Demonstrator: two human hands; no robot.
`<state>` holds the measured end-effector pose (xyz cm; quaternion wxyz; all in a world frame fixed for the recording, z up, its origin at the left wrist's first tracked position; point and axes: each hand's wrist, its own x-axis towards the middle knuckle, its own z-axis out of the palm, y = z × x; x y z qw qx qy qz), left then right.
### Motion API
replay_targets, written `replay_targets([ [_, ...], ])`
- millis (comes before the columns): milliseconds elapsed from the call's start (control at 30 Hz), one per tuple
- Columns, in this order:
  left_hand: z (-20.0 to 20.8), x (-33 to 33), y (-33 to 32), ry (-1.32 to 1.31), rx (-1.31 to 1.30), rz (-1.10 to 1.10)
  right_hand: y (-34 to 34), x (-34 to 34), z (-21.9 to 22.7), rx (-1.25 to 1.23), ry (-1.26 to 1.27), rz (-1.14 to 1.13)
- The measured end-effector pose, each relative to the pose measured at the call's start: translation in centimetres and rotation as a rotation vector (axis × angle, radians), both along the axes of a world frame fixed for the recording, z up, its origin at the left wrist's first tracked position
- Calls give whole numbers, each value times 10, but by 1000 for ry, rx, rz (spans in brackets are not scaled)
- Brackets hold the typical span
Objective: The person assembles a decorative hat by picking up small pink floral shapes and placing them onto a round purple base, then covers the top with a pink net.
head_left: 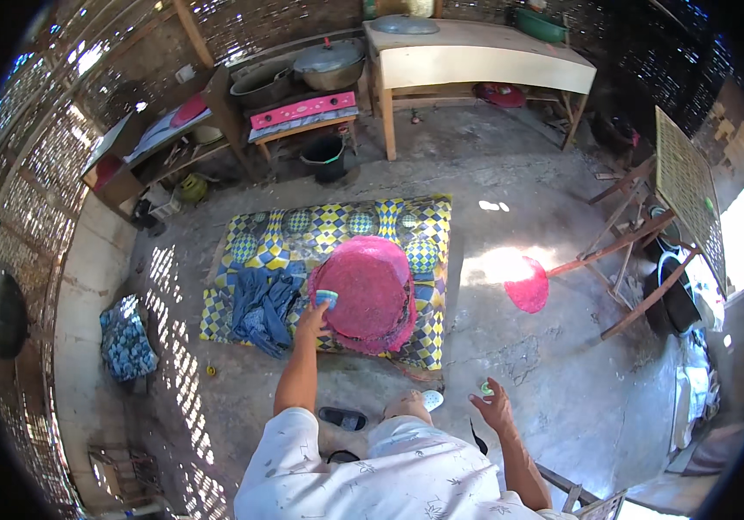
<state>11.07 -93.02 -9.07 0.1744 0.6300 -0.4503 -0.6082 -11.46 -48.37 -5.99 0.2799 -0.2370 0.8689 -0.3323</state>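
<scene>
My left hand [314,319] reaches forward over the mat, its fingers closed round a small, striped, multicoloured thing [327,297] whose kind I cannot make out. That thing is at the left edge of a stack of round pink pieces [363,290], flat and rough-looking. Under the stack lies a yellow, blue and white patterned mat [428,334]. Crumpled blue cloth [263,303] rests on the mat, left of my hand. My right hand [495,409] hangs over the floor at the lower right with its fingers apart, close to a small green-and-white item [486,388].
A separate pink round piece [527,286] lies on the concrete to the right. Beyond the mat stand a black bucket [326,159], a pink stove [304,110] and a wooden table [484,65]. A slanted woven panel [689,195] leans on poles at right. A dark sandal [342,419] sits near my feet.
</scene>
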Motion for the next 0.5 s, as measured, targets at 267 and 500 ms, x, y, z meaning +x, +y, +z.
replay_targets([
  [267, -110, 6, 49, -817, -593, -989, 120, 33, -45, 110, 68, -493],
  [500, -63, -123, 191, -588, -457, -1603, 185, 130, -13, 147, -229, -1228],
])
